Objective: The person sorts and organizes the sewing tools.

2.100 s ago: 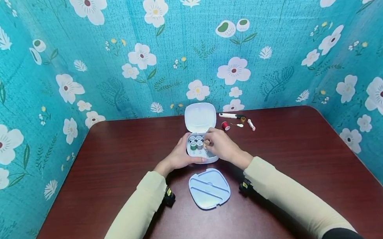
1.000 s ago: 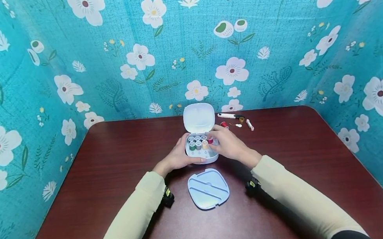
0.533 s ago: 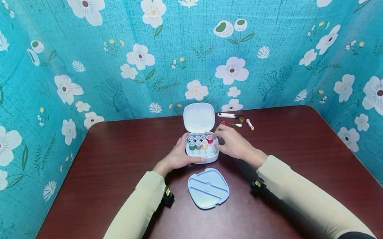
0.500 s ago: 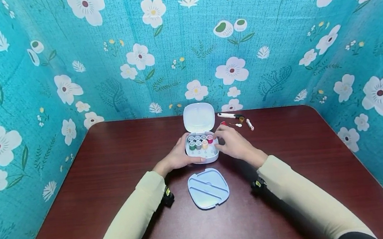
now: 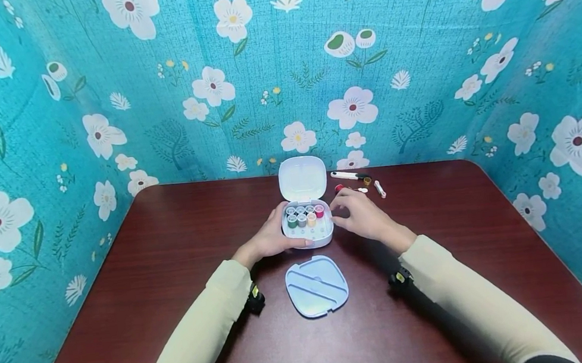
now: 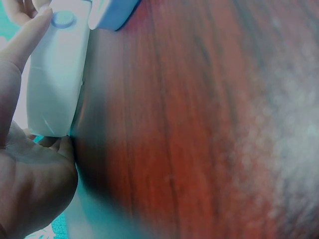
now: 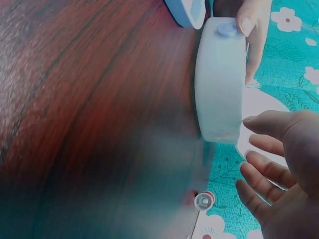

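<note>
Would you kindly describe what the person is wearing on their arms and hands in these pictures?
Both arms are covered by long, pale cream-yellow sleeves ending at the wrists. The left hand and right hand are bare: no gloves, and no rings that I can make out. Under each wrist sits a small black device with yellow-green markings, strapped on beneath the cuff.

The left hand (image 5: 270,239) hides the left wall of the white case (image 5: 309,233). The small items (image 5: 362,184) at the far right are too small to tell.
</note>
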A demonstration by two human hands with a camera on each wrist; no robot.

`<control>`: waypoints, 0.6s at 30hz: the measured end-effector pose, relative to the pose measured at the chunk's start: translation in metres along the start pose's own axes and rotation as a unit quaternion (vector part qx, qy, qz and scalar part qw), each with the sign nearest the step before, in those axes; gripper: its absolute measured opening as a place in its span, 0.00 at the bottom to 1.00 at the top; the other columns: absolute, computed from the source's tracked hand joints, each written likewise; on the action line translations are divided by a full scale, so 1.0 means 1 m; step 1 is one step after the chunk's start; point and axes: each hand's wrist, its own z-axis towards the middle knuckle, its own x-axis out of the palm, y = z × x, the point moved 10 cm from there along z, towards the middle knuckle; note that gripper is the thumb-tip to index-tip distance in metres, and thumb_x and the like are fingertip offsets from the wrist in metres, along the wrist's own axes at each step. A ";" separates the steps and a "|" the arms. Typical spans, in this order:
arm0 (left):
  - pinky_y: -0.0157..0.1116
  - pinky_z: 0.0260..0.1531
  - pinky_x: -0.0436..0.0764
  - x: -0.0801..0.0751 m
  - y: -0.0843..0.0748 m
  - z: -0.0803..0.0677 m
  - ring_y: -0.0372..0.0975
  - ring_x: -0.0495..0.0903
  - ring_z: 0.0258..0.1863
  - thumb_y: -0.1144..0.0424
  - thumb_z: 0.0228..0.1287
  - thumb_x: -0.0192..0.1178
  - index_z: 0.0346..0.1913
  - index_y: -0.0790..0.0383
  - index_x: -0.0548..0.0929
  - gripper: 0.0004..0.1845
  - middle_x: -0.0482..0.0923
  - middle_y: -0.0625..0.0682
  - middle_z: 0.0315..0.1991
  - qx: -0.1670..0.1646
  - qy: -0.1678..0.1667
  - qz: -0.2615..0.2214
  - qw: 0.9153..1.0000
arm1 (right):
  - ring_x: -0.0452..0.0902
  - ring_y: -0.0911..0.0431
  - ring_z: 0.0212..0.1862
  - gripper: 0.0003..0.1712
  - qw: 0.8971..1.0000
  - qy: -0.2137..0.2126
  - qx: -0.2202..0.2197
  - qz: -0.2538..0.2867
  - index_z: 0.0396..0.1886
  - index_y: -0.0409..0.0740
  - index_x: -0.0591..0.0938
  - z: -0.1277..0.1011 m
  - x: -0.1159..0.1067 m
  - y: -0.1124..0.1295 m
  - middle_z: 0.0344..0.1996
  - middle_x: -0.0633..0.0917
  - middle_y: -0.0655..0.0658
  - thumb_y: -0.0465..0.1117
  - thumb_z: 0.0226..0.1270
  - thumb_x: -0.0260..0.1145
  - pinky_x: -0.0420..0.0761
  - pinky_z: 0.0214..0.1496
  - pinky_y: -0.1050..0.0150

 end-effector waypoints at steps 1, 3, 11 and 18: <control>0.45 0.65 0.68 0.000 0.000 0.000 0.44 0.68 0.61 0.45 0.43 0.84 0.77 0.48 0.55 0.61 0.64 0.51 0.65 -0.002 0.000 0.000 1.000 | 0.82 0.45 0.44 0.14 1.000 0.001 0.000 -0.001 0.45 0.36 0.88 0.000 0.000 -0.001 0.41 0.83 0.40 0.35 0.59 0.78 0.82 0.51 0.50; 0.45 0.64 0.69 -0.001 0.000 -0.001 0.44 0.68 0.61 0.45 0.42 0.84 0.77 0.49 0.55 0.62 0.64 0.52 0.65 -0.002 -0.002 0.000 1.000 | 0.82 0.46 0.44 0.15 1.000 0.004 0.002 -0.005 0.45 0.37 0.88 -0.001 -0.001 -0.003 0.41 0.83 0.40 0.36 0.59 0.78 0.82 0.51 0.50; 0.42 0.59 0.73 -0.001 -0.002 -0.002 0.44 0.69 0.59 0.47 0.42 0.84 0.76 0.50 0.57 0.60 0.65 0.52 0.63 0.005 -0.004 -0.003 1.000 | 0.81 0.47 0.46 0.16 1.000 0.010 0.019 0.008 0.47 0.38 0.87 -0.004 -0.003 -0.015 0.43 0.84 0.42 0.36 0.60 0.78 0.82 0.52 0.49; 0.42 0.57 0.75 0.000 -0.001 -0.001 0.44 0.69 0.60 0.47 0.44 0.84 0.76 0.50 0.56 0.60 0.64 0.52 0.63 0.003 -0.003 -0.001 1.000 | 0.80 0.47 0.45 0.16 1.000 -0.005 0.024 0.018 0.48 0.36 0.87 -0.002 -0.009 -0.028 0.43 0.84 0.40 0.36 0.61 0.77 0.81 0.52 0.49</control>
